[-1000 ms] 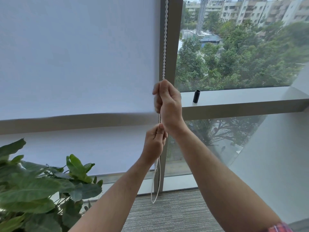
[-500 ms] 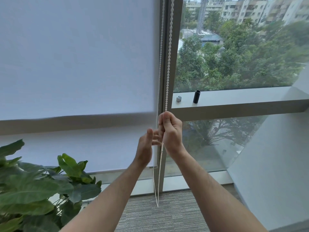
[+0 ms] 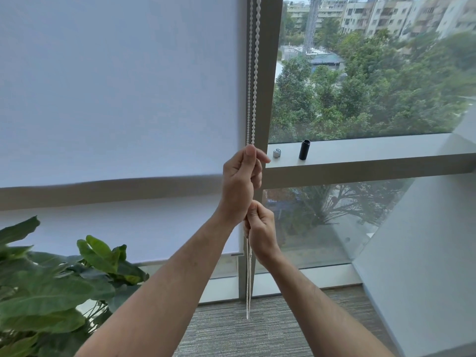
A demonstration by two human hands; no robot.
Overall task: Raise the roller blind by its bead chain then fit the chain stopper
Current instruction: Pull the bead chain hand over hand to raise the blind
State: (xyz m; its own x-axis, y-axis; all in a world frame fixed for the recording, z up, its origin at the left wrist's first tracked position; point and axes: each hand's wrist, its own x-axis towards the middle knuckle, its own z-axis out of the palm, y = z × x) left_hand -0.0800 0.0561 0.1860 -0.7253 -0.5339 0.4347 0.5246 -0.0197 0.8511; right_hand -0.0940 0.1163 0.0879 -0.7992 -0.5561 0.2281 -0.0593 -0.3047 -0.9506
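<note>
A: Roller blind (image 3: 116, 86): left window bay, lowered roughly to the horizontal frame rail (image 3: 103, 191), hem just above it.
B: Bead chain (image 3: 255, 73)?
A: Hanging along the vertical mullion (image 3: 268, 99) at the blind's right edge, two strands running down to a loop near the carpet (image 3: 257, 331).
B: Left hand (image 3: 238, 186)?
A: Upper position, fingers curled around the chain, thumb and forefinger pinching it at the top of the grip.
B: Right hand (image 3: 260, 233)?
A: Directly below, touching the left wrist, fingers closed on the same chain.
B: Chain stopper?
A: Cannot tell for certain. Small silver part (image 3: 277, 153) lying on the sill (image 3: 373, 148) just right of the mullion; black cylinder (image 3: 304, 149) upright beside it, further right.
B: Other items?
A: Leafy plant (image 3: 51, 292), near left corner.
</note>
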